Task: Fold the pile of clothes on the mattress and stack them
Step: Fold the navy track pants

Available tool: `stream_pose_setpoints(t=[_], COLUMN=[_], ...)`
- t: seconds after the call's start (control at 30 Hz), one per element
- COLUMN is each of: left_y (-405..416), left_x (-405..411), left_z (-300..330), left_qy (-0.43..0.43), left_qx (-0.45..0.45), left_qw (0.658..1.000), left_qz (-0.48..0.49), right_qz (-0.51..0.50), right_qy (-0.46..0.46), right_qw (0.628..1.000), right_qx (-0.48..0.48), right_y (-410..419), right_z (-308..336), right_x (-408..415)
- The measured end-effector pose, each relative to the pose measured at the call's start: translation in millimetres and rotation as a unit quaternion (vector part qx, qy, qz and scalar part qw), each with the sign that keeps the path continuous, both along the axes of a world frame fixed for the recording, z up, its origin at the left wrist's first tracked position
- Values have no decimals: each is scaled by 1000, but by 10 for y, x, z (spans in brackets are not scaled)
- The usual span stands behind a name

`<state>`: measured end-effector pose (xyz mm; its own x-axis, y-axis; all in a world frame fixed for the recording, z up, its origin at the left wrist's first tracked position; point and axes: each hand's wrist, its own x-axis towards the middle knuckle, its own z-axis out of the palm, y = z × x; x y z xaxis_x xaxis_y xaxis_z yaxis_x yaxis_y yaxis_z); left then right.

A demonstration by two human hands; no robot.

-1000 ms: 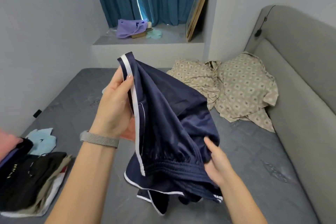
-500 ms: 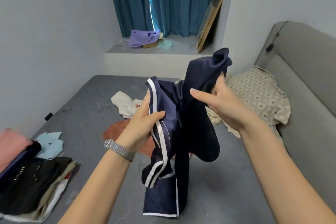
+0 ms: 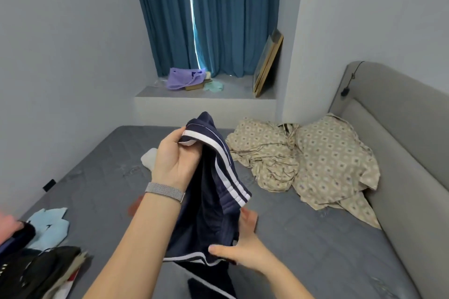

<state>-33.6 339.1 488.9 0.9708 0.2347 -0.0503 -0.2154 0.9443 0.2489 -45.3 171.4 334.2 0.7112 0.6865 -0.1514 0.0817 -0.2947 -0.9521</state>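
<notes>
Two hands [image 3: 177, 160] – one navy garment [image 3: 213, 192], one curtain [image 3: 218, 14], one mattress [image 3: 303, 238].

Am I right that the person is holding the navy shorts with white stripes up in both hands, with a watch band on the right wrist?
Not quite: the head view shows the watch band on the left wrist. Both the left hand and right hand do hold the navy shorts.

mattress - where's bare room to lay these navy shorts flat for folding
Widest free patch: the mattress to the right of the shorts, between the patterned bedding and the near edge. Crowded: near left, by the stack and blue garment.
</notes>
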Motion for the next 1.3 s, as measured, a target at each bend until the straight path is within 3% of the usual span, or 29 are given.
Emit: stream_pose_setpoints(t=[0.1, 0.17, 0.2, 0.3, 0.37, 0.4, 0.47, 0.53, 0.57, 0.63, 0.77, 0.93, 1.03, 1.17, 1.23, 1.3], left_y=[49, 162, 197, 380, 282, 220, 79, 36, 66, 180, 527, 709, 810, 1008, 1092, 1145], left_x=[-8, -36, -55, -70, -130, -159, -168, -108, -60, 14, 178, 392, 526, 540, 505, 488], left_z=[55, 52, 72, -93, -178, -255, -423, -543, -550, -463, -101, 360, 406, 316, 285, 287], left_qy=[4, 52, 89, 178, 148, 124, 74, 68, 72, 94, 129, 126, 156, 169, 166, 179], left_qx=[56, 183, 273, 495, 574, 629, 748, 812, 811, 773, 739, 776, 765, 746, 755, 777], left_qw=[998, 979, 953, 847, 805, 767, 658, 579, 575, 614, 642, 599, 613, 644, 632, 599], left_qz=[28, 70, 97, 70, -9, -36, -46, 37, 82, 129, 157, 154, 117, -13, -51, -76], right_qz=[-156, -214, -209, -132, -83, -62, -36, -22, -14, 13, 81, 91, 45, -41, -102, -154], right_qy=[-2, -14, -33, -195, -282, -306, -324, -331, -333, -342, -366, -351, -346, -333, -330, -293], right_qw=[987, 973, 973, 970, 956, 950, 945, 942, 942, 938, 906, 868, 857, 890, 912, 935], right_qx=[51, 85, 93, 53, -5, -22, -41, -39, -38, -56, -197, -338, -378, -310, -222, -123], right_y=[81, 5, -35, -85, -14, 28, 93, 114, 108, 50, -173, -311, -417, -551, -579, -569], right_z=[-27, 193, 390, 1021, 1311, 1438, 1652, 1851, 1941, 2134, 2517, 2494, 2377, 2199, 2101, 2046], right_x=[197, 418, 514, 776, 878, 893, 914, 911, 920, 963, 1128, 1400, 1627, 1776, 1809, 1819])
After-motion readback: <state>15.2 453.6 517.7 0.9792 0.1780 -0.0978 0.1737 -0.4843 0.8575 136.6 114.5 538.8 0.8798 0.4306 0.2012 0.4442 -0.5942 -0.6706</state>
